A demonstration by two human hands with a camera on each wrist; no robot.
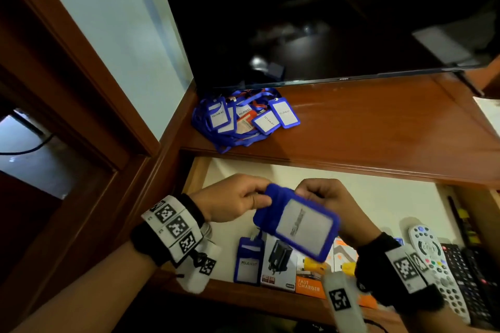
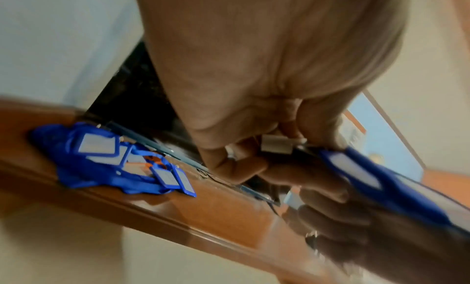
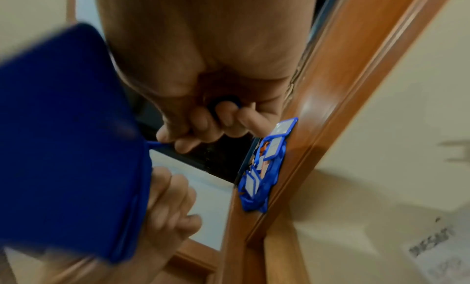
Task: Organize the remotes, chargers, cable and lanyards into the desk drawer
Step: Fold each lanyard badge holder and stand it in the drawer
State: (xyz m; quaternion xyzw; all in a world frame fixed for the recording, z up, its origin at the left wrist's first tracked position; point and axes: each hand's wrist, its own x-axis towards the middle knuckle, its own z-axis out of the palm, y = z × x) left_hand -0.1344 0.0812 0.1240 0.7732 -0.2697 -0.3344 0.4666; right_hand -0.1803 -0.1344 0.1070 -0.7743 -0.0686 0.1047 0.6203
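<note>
Hands meet over the open drawer (image 1: 351, 197), both on one blue badge holder (image 1: 300, 227). The left hand (image 1: 230, 199) pinches the holder's top-left corner between thumb and curled fingers; the left wrist view shows a metal clip (image 2: 277, 146) at that end, under the fingertips. The right hand (image 1: 324, 197) grips the top edge with curled fingers, and the right wrist view shows blue strap (image 3: 223, 103) caught inside its fist. The holder hangs tilted above the drawer, its white card blurred.

In the drawer, along its front edge, lie a second badge holder (image 1: 249, 263) marked PELAWAT, then a charger box (image 1: 280, 262) just beside it, then an orange box (image 1: 311, 282) marked FAST CHARGER, partly hidden by the right wrist. Further along the front edge lie a white remote (image 1: 430, 254) and a black remote (image 1: 465, 276), side by side.

Behind the drawer, on the desk top (image 1: 365, 127), a pile of lanyards (image 1: 243, 117) with blue holders sits at the left end, under the edge of the TV (image 1: 311, 21).
</note>
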